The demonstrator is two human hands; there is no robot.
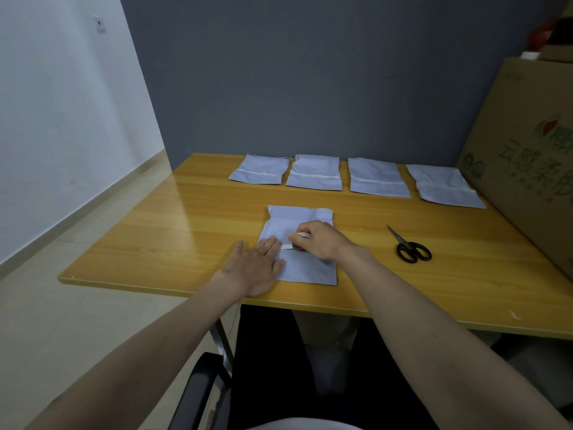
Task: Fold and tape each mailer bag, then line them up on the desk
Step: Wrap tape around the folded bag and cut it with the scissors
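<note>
Near the front edge of the yellow wood-grain surface (173,218) lies a pale blue mailer bag (307,268), flat and slightly crinkled, its long axis running away from the person and its folded top flap at the far end. The left hand (252,268) lies flat, fingers straight and together, pressing the bag's left edge down. The right hand (319,240) is curled over a small roll of tape (300,249), fingers gripping it on top of the bag, with a short white strip of tape (286,246) drawn out leftward until it meets the left fingertips. Along the back of the surface, four more mailer bags sit side by side in a row: first (259,173), second (314,172), third (378,178) and fourth (445,186), each rectangular, wrinkled, with a white band crossing it from side to side. Well off to the right of the working bag rest black-handled scissors (409,245), blades pointing away and left. A large cardboard box (527,156) with green print stands at the right edge.
</note>
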